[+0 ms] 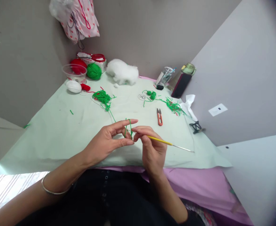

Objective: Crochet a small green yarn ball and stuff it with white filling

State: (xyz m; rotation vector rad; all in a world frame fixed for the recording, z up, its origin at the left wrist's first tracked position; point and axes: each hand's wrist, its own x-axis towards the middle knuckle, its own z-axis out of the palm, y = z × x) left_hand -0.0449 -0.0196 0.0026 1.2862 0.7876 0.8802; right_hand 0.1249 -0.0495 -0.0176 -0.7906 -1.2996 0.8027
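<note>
In the head view my right hand (153, 150) grips a crochet hook (160, 140) by its yellow handle, one metal end pointing right and the other toward my left hand. Green yarn (125, 128) loops around the raised index finger of my left hand (108, 139), whose thumb and other fingers close on the strand. At the hook's left tip the yarn meets the metal; the exact stitch is too small to make out. From my left hand the strand runs back to a loose green yarn heap (102, 97) on the table.
Orange thread snips (159, 117) lie beyond my right hand, near green yarn scraps (174, 106) and small green balls (153, 95). White stuffing (122, 72), a green yarn ball (94, 71) and a clear tub (74, 73) stand at the back. A phone (181, 85) leans at right.
</note>
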